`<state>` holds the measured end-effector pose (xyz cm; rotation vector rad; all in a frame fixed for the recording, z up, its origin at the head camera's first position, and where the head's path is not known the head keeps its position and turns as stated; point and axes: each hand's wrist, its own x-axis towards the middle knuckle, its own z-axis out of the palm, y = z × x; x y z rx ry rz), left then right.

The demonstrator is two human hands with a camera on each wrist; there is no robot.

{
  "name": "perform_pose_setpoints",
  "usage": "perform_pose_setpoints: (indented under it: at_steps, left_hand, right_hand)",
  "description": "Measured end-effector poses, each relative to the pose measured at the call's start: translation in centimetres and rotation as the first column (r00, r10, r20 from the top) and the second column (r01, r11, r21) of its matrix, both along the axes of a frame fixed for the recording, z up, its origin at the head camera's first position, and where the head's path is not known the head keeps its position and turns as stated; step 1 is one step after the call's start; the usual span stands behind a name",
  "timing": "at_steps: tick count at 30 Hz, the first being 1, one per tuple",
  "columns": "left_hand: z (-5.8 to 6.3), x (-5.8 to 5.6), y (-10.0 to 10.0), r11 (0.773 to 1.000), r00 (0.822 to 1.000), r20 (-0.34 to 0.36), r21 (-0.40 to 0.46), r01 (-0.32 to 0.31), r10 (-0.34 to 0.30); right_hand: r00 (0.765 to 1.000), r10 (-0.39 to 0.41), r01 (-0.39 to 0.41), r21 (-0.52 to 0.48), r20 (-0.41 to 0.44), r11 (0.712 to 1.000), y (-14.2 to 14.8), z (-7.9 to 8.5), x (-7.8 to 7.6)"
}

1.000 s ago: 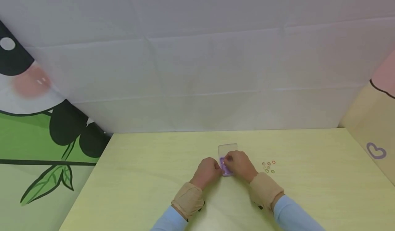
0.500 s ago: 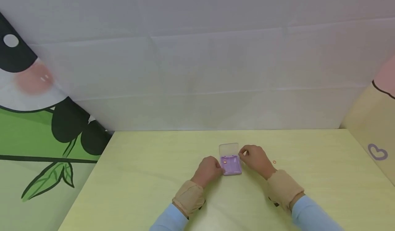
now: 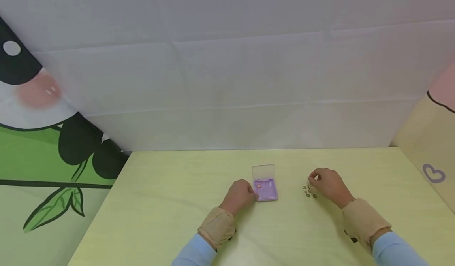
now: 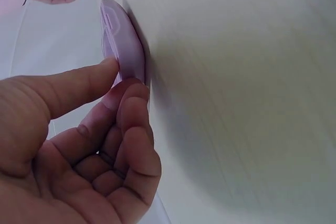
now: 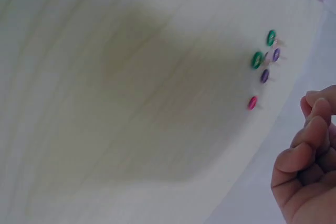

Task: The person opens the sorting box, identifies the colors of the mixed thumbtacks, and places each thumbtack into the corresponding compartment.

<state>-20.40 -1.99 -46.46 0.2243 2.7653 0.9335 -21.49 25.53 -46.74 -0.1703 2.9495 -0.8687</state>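
Note:
A small purple box (image 3: 266, 190) stands on the table, its clear lid (image 3: 263, 172) tipped back. One thumbtack (image 3: 259, 186) lies inside, near the left wall. My left hand (image 3: 238, 197) pinches the box's near left corner; in the left wrist view the thumb (image 4: 92, 82) presses its rim while the fingers curl below. To the right lie several thumbtacks (image 3: 308, 191); the right wrist view shows green, purple and pink heads (image 5: 264, 75) with points standing away from the table. My right hand (image 3: 328, 185) is close over them, fingers loosely curled, nothing visible between the fingertips.
The pale yellow table (image 3: 160, 202) ends at a white cloth backdrop (image 3: 227, 80). A panel with a cartoon print (image 3: 46, 159) flanks the left side, and a cream panel with a purple heart (image 3: 433, 173) the right.
My right hand has drawn back from inside the box and moved right to the loose thumbtacks, uncovering the thumbtack in the box. The left hand keeps its place at the box corner.

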Motion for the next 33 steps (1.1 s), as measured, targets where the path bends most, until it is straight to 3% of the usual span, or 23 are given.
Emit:
perform_pose_setpoints:
  at_steps: [12,27,33]
  left_hand:
    - [0.1,0.2,-0.1,1.0,1.0,-0.01,0.006,-0.002,0.002]
    - [-0.3,-0.1,0.0,1.0,1.0,-0.001,0.011,-0.001,0.001]
    - [0.2,0.0,0.0,1.0,1.0,0.019,0.016,-0.008,0.008]
  right_hand:
    - [1.0,0.003,-0.002,0.019,-0.017,1.0,2.3,-0.9,0.7]
    - [1.0,-0.013,0.013,0.038,0.002,0.999,2.2,-1.7,0.9]
    - [1.0,-0.012,0.011,0.04,0.011,0.999,2.2,-1.7,0.8]
